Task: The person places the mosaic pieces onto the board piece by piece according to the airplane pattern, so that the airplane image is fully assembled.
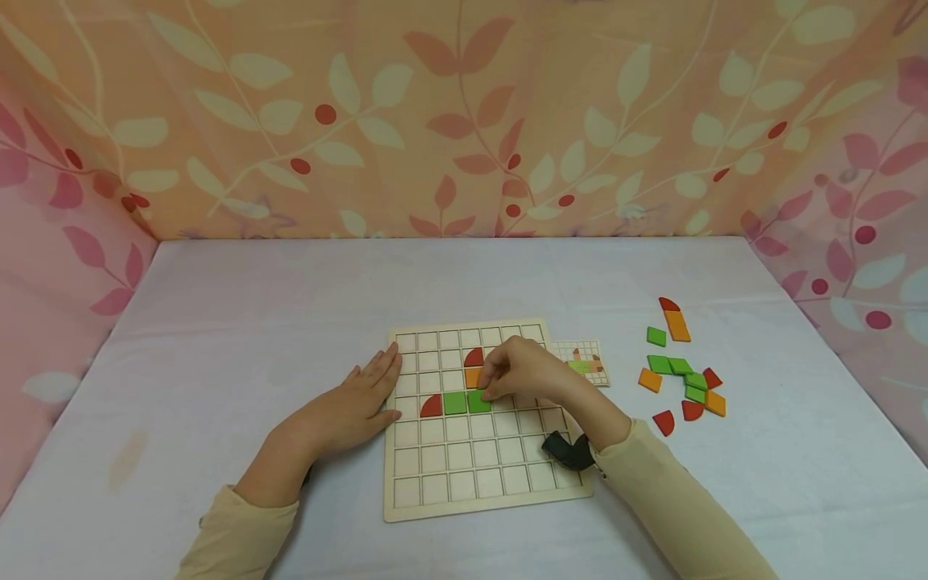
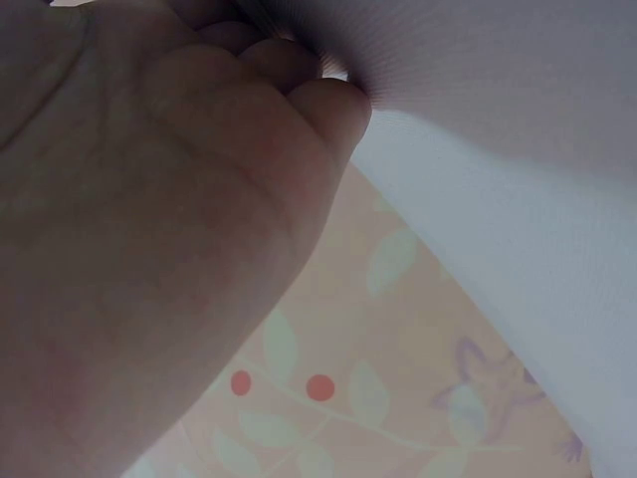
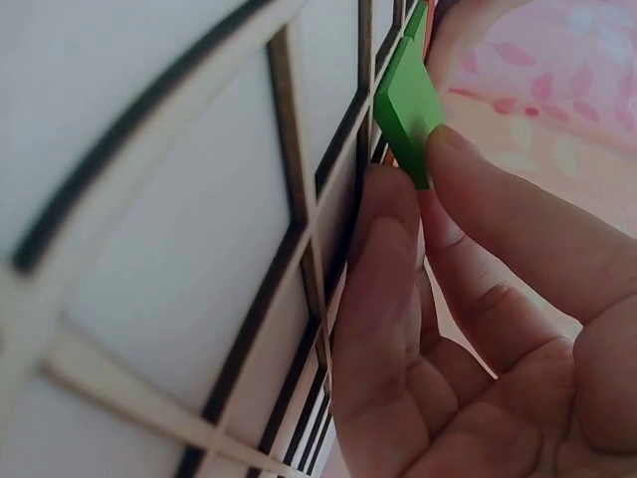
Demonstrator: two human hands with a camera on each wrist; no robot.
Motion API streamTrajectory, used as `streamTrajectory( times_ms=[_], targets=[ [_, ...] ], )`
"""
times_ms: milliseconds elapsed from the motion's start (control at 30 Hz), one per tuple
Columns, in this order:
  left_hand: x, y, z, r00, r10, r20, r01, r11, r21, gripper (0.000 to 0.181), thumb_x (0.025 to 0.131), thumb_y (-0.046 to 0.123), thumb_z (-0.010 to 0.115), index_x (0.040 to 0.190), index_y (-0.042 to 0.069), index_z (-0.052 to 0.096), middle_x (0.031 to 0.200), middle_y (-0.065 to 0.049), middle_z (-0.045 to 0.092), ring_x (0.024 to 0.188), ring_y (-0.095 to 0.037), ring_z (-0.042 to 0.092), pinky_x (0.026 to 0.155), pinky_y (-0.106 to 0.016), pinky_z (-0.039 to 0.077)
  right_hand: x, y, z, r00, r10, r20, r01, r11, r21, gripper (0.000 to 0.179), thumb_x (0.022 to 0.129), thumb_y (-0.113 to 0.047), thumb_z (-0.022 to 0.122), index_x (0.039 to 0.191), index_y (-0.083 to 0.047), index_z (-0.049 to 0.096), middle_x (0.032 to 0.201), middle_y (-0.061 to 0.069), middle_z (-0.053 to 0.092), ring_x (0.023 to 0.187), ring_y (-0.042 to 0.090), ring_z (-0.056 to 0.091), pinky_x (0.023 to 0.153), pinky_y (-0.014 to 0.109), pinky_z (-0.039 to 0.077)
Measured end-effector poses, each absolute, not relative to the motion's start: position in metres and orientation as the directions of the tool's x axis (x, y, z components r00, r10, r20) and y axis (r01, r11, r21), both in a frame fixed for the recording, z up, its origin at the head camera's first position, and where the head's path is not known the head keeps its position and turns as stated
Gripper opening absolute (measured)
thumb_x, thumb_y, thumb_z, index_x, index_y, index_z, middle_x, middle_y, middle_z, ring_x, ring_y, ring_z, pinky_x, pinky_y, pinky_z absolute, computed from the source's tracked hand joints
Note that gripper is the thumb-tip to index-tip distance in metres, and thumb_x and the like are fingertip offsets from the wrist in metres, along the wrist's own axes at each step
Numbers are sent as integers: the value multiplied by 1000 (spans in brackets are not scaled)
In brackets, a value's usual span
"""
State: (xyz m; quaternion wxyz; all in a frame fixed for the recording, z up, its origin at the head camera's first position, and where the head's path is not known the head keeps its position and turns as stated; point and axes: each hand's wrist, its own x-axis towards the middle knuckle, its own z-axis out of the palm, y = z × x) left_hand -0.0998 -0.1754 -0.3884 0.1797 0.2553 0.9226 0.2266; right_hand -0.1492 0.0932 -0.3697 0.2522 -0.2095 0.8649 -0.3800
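Observation:
A light wooden grid board (image 1: 493, 509) lies flat before me. Bent fingers of my right hand (image 1: 528, 372) pinch a green square tile (image 1: 476, 400) at a cell near the board's middle; in the right wrist view the thumb presses that tile's face. To its left sit another green square (image 1: 454, 403) and a red quarter-circle tile (image 1: 431, 406). Above are an orange tile (image 1: 472, 377), partly behind the fingers, and a red quarter-circle (image 1: 474, 356). My left hand (image 1: 351, 409) rests with extended fingers along the board's left edge, holding nothing.
Loose red, green and orange tiles (image 1: 694, 393) lie scattered on the white cloth to the right. A small pattern card (image 1: 596, 364) stands out beyond the board's right edge, partly hidden by the right arm. A black wrist device (image 1: 569, 451) hangs over the board's lower right.

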Motion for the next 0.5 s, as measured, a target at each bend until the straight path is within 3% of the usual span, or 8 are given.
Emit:
streamTrajectory(
  times_ms=[500],
  targets=[
    [-100, -175, -388, -805, 551, -221, 387, 769, 509, 71, 97, 22, 52, 148, -6, 11, 156, -18, 0, 142, -35, 4, 111, -55, 12, -151, 97, -373, -784, -558, -271, -164, 608, -777, 7, 75, -2, 76, 79, -4, 71, 68, -2, 65, 64, 12, 58, 66, 28, 48]
  ],
)
